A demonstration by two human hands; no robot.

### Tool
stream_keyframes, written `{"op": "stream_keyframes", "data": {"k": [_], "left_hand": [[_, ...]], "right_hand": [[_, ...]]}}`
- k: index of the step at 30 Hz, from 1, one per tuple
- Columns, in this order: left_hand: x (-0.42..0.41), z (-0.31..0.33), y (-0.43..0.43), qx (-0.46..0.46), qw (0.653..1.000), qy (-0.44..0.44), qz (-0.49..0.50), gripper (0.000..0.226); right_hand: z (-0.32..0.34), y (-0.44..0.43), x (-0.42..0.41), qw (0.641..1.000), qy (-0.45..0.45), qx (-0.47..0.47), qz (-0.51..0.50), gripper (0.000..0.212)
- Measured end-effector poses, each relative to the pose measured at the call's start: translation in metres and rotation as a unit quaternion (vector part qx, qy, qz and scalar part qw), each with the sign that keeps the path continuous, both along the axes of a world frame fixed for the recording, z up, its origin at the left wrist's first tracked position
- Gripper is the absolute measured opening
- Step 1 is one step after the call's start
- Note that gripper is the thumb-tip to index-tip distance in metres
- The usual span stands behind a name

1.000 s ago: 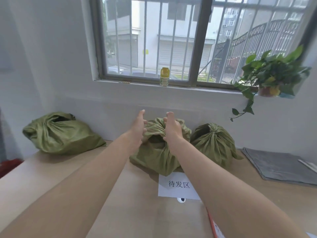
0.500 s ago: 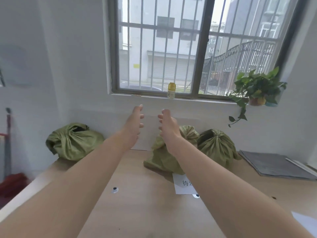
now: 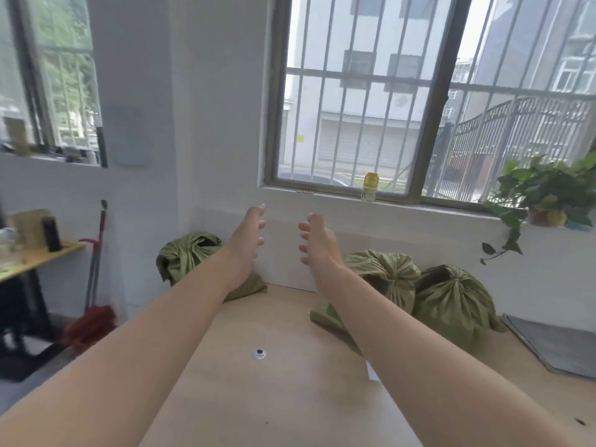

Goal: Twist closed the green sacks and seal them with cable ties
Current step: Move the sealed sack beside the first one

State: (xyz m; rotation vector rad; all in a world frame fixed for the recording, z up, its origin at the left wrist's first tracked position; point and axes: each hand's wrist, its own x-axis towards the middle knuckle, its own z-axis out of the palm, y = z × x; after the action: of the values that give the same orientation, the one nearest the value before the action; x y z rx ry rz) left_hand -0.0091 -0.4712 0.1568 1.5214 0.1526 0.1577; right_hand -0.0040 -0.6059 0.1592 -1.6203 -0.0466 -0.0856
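Three green sacks lie along the back of a wooden table (image 3: 274,391). The left sack (image 3: 187,258) has a loose, gaping mouth. The middle sack (image 3: 383,280) and the right sack (image 3: 451,301) have gathered, pleated tops. My left hand (image 3: 248,240) and my right hand (image 3: 317,241) are raised in the air above the table, palms facing each other, fingers apart, holding nothing. The left hand hangs in front of the left sack's right side, and the right hand is just left of the middle sack. No cable tie is visible.
A small round black-and-white piece (image 3: 259,353) lies mid-table. A grey mat (image 3: 554,346) is at the right. On the window sill stand a yellow bottle (image 3: 370,186) and a potted plant (image 3: 545,201). A red broom (image 3: 93,311) and a side desk (image 3: 35,256) are at the left.
Both hands let go of the middle sack's top, lifted and spread apart. The view swung up and to the left, bringing the side desk and broom into sight.
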Motion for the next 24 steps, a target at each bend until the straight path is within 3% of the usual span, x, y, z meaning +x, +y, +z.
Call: {"op": "stream_keyframes", "data": {"k": [7,15,19,24], "left_hand": [[0.002,-0.012,0.078,-0.008,1.0,0.022,0.006,0.066],[0.047,-0.027,0.226,-0.01,0.999,0.039,-0.017,0.064],[0.075,-0.039,0.294,-0.023,0.997,0.068,-0.02,0.05],[0.126,-0.059,0.353,-0.019,0.995,0.102,-0.012,0.067]], "right_hand": [[-0.017,0.067,0.006,1.0,0.023,0.016,-0.001,0.042],[-0.03,0.199,0.052,0.999,0.009,0.014,-0.031,0.045],[-0.056,0.266,0.08,0.998,0.05,0.015,-0.034,0.049],[-0.075,0.316,0.124,0.996,0.077,0.003,-0.053,0.055]]}}
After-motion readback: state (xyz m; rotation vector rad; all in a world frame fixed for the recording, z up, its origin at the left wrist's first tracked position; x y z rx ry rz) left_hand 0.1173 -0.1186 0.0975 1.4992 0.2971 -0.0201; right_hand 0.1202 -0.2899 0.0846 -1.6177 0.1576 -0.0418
